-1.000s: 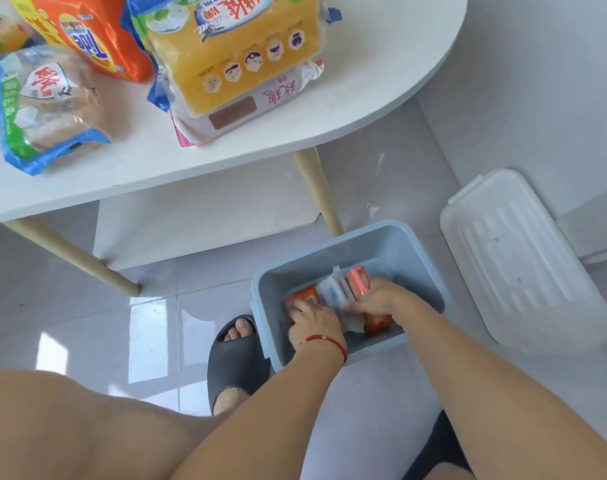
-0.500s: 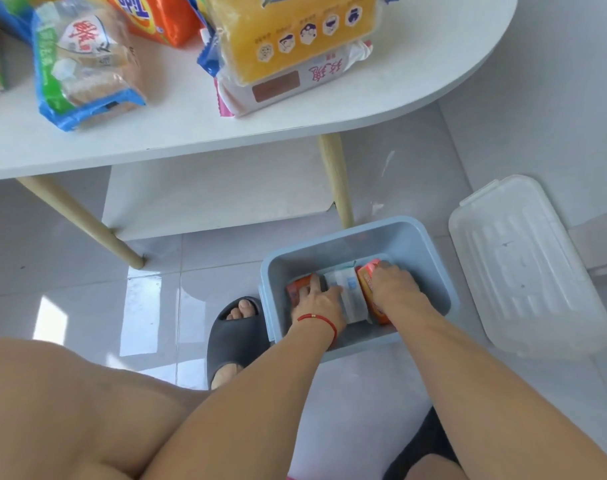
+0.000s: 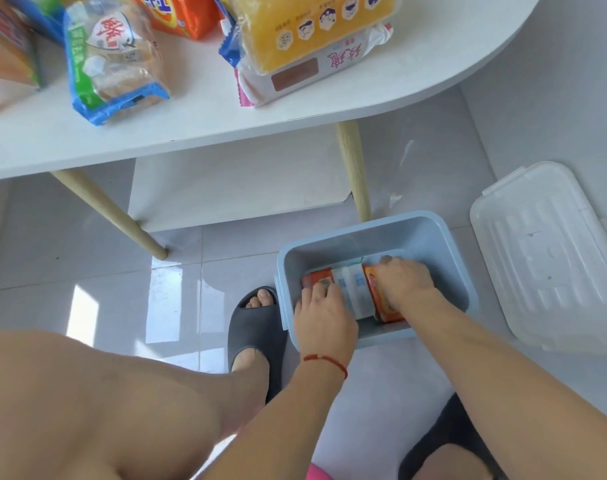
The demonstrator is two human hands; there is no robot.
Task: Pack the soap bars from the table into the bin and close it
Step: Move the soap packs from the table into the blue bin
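Note:
A light blue bin (image 3: 374, 227) stands open on the floor below the table. Three soap packs stand side by side in it: an orange pack (image 3: 318, 279) at the left, a white and blue pack (image 3: 353, 289) in the middle, and another orange pack (image 3: 378, 299) at the right. My left hand (image 3: 324, 318), with a red string at the wrist, grips the left orange pack. My right hand (image 3: 407, 284) curls over the right orange pack. The translucent white lid (image 3: 551, 261) lies on the floor to the right of the bin.
The white table (image 3: 191, 116) holds more soap packs: a yellow one (image 3: 305, 26) on a white and pink one (image 3: 305, 72), a green and blue one (image 3: 111, 60), an orange one (image 3: 181, 12). A wooden table leg (image 3: 355, 174) stands behind the bin. My foot in a grey slipper (image 3: 253, 327) touches the bin's left side.
Both hands stayed in the bin and pressed the three packs together into a tidy row. My right hand shifted onto the right orange pack. The view tilted up toward the table.

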